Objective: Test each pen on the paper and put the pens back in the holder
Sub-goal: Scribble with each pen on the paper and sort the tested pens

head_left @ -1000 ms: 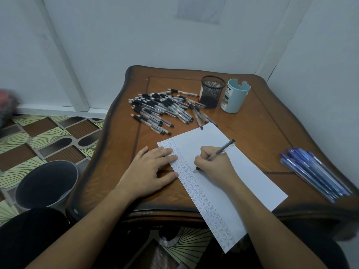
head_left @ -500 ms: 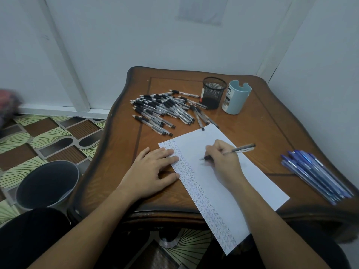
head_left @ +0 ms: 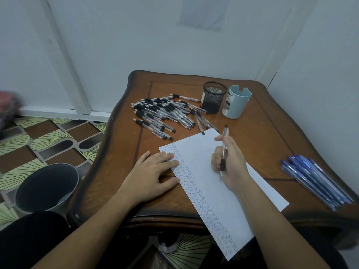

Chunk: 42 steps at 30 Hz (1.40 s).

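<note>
So the right hand [head_left: 231,164] has its fingers curled round a clear pen [head_left: 223,152] with a black grip, held over the paper [head_left: 196,152], tip pointing back at the person. The left hand [head_left: 151,175] lies flat, fingers straight, tips on the sheet's left edge. The pen pile [head_left: 163,113] sits just left of the mesh holder [head_left: 213,98] at the far side of the table [head_left: 262,144].

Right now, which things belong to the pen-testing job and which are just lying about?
Job: pen in right hand, paper under left hand, black pen pile, mesh holder, probably the blue pens.
Lying about: light blue cup, bin on the floor.
</note>
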### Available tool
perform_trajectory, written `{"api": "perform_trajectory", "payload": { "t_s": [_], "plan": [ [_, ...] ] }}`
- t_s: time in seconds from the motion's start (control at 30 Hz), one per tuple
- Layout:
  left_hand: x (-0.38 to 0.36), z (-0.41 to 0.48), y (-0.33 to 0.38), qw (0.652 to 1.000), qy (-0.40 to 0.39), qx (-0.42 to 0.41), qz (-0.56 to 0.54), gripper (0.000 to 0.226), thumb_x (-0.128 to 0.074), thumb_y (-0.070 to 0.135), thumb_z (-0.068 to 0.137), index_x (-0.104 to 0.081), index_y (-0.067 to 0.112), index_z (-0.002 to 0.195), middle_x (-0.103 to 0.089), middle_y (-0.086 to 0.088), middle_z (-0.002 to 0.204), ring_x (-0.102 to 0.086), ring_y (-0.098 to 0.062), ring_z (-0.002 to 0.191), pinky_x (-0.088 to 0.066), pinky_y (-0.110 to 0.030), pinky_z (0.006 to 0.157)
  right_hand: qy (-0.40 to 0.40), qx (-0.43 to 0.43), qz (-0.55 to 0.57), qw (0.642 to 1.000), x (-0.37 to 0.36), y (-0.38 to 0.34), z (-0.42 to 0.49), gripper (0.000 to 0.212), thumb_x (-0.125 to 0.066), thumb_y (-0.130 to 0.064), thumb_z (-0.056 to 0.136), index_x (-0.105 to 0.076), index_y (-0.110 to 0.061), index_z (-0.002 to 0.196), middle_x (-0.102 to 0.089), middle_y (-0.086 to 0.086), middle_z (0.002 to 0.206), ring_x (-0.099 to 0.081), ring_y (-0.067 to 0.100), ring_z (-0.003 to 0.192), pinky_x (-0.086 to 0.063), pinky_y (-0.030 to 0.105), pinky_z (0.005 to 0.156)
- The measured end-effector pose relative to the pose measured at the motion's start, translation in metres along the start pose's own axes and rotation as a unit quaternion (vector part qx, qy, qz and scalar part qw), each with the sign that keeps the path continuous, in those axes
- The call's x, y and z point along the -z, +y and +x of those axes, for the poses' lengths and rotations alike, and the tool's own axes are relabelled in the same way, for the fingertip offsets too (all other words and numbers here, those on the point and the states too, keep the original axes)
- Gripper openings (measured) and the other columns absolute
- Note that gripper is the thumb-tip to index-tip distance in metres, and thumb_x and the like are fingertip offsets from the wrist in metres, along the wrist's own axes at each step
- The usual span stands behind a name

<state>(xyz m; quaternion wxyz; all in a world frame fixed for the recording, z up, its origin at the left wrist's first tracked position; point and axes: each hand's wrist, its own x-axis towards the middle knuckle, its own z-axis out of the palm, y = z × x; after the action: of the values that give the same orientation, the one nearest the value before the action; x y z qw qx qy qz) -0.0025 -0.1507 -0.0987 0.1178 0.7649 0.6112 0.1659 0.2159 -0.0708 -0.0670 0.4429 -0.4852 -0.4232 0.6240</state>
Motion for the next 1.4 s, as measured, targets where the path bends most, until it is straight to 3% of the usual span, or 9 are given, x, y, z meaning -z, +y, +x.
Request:
{"api": "perform_trajectory", "payload": {
  "t_s": [0.13, 0.23, 0.37, 0.47, 0.7, 0.93, 1.03, 1.23, 1.4],
  "plan": [
    [0.001, -0.001, 0.002, 1.0, 0.004, 0.0, 0.001, 0.071, -0.024, 0.076, 0.078, -0.046, 0.044, 0.136, -0.036, 0.021, 0.149, -0.024, 0.001, 0.14, -0.001, -0.032, 0.116, -0.008, -0.078, -0.048, 0.996, 0.011, -0.019, 0.016, 0.023, -0.042, -0.016, 0.103, -0.062, -0.02, 0.113, -0.045, 0.001, 0.063, -0.04, 0.012, 0.052, -0.031, 0.026, 0.048],
    [0.003, -0.001, 0.003, 1.0, 0.002, -0.001, -0.002, 0.071, -0.023, 0.077, 0.077, -0.046, 0.044, 0.137, -0.035, 0.021, 0.149, -0.023, 0.002, 0.14, 0.0, -0.032, 0.116, 0.052, -0.029, -0.25, 0.966, 0.026, -0.037, 0.042, 0.023, -0.042, -0.003, 0.098, -0.064, -0.012, 0.101, -0.049, 0.007, 0.07, -0.042, 0.013, 0.055, -0.034, 0.026, 0.051],
    [0.002, -0.001, 0.002, 1.0, 0.001, 0.001, 0.0, 0.071, -0.023, 0.077, 0.078, -0.045, 0.045, 0.137, -0.034, 0.023, 0.149, -0.021, 0.003, 0.14, 0.002, -0.03, 0.116, 0.1, 0.041, -0.457, 0.883, 0.043, -0.053, 0.075, 0.048, -0.055, -0.01, 0.099, -0.045, -0.014, 0.147, -0.06, 0.009, 0.129, -0.059, 0.025, 0.107, -0.047, 0.031, 0.085],
    [0.001, -0.001, 0.002, 1.0, 0.004, 0.001, 0.002, 0.069, -0.023, 0.076, 0.078, -0.044, 0.046, 0.137, -0.033, 0.024, 0.149, -0.02, 0.004, 0.14, 0.003, -0.029, 0.115, 0.089, 0.055, -0.492, 0.864, 0.045, -0.054, 0.086, 0.047, -0.06, -0.013, 0.098, -0.048, -0.016, 0.144, -0.061, 0.006, 0.119, -0.056, 0.018, 0.095, -0.045, 0.022, 0.073],
    [0.0, -0.001, 0.001, 1.0, 0.02, -0.005, -0.018, 0.066, -0.028, 0.075, 0.08, -0.048, 0.044, 0.135, -0.038, 0.021, 0.147, -0.025, 0.001, 0.139, 0.001, -0.03, 0.115, 0.128, 0.115, -0.63, 0.757, 0.039, -0.039, 0.098, 0.029, -0.055, -0.025, 0.1, -0.063, -0.017, 0.127, -0.056, 0.013, 0.129, -0.052, 0.028, 0.114, -0.044, 0.038, 0.097],
    [0.001, -0.002, 0.001, 1.0, 0.01, -0.003, -0.011, 0.071, -0.024, 0.081, 0.079, -0.045, 0.046, 0.137, -0.033, 0.025, 0.149, -0.02, 0.005, 0.14, 0.005, -0.028, 0.115, 0.149, 0.11, -0.657, 0.731, -0.002, -0.031, 0.104, 0.02, -0.063, -0.034, 0.095, -0.072, -0.022, 0.108, -0.058, 0.006, 0.114, -0.046, 0.024, 0.11, -0.034, 0.038, 0.092],
    [0.001, -0.001, 0.001, 1.0, 0.005, -0.003, -0.006, 0.073, -0.019, 0.082, 0.078, -0.044, 0.047, 0.137, -0.032, 0.025, 0.149, -0.019, 0.005, 0.14, 0.006, -0.027, 0.115, 0.179, 0.072, -0.624, 0.757, -0.005, -0.035, 0.112, 0.018, -0.07, -0.029, 0.091, -0.072, -0.021, 0.106, -0.058, 0.007, 0.116, -0.048, 0.026, 0.112, -0.037, 0.038, 0.093],
    [-0.002, -0.001, -0.001, 1.0, 0.015, -0.003, -0.008, 0.066, -0.026, 0.076, 0.08, -0.045, 0.046, 0.136, -0.034, 0.024, 0.148, -0.021, 0.004, 0.14, 0.004, -0.028, 0.115, 0.185, 0.081, -0.172, 0.964, 0.016, -0.066, 0.09, 0.011, -0.073, -0.017, 0.087, -0.064, -0.018, 0.093, -0.064, -0.001, 0.099, -0.057, 0.013, 0.095, -0.051, 0.032, 0.085],
    [-0.002, -0.001, 0.0, 1.0, 0.022, -0.006, -0.014, 0.067, -0.027, 0.076, 0.08, -0.047, 0.046, 0.135, -0.036, 0.023, 0.148, -0.023, 0.003, 0.139, 0.003, -0.029, 0.115, 0.124, 0.061, 0.166, 0.976, 0.027, -0.08, 0.056, 0.008, -0.056, -0.017, 0.099, -0.049, -0.019, 0.1, -0.072, 0.007, 0.098, -0.071, 0.02, 0.089, -0.055, 0.036, 0.084]
  ]
}}
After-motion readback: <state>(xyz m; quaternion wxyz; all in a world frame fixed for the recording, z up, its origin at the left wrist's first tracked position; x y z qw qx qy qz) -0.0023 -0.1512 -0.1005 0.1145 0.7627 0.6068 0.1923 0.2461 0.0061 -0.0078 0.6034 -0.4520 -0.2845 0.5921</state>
